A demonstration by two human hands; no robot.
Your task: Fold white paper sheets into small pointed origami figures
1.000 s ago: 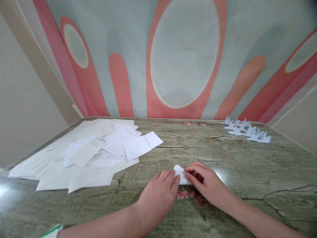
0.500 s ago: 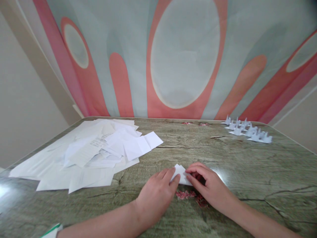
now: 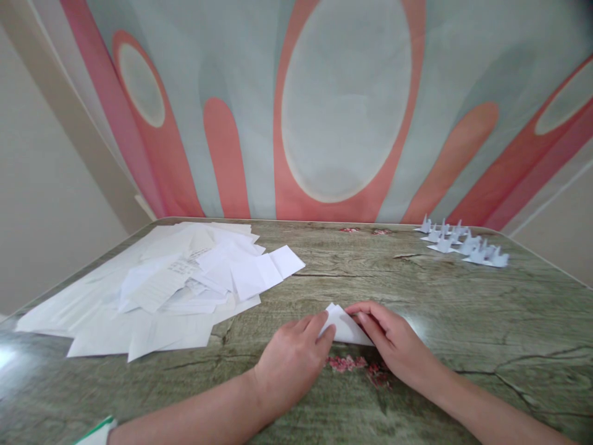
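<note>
Left hand [image 3: 293,363] pinches folded paper [image 3: 345,329]; right hand [image 3: 397,343] part-curled at edge, grip unclear. Uneven pull could skew it.

The wood-patterned table [image 3: 352,275] bears papers [image 3: 162,281] and folded figures [image 3: 471,244].

The right hand [image 3: 397,345] has changed its hold most. Its thumb [image 3: 372,329], which a second ago lay over the front of the folded white paper [image 3: 345,330], has drawn up and rightward to the upper right edge, and its index fingertip has risen a little. More of the paper's front now shows, including its lower right corner (the hand covered that before). The paper's peak sits slightly higher in view.
</note>
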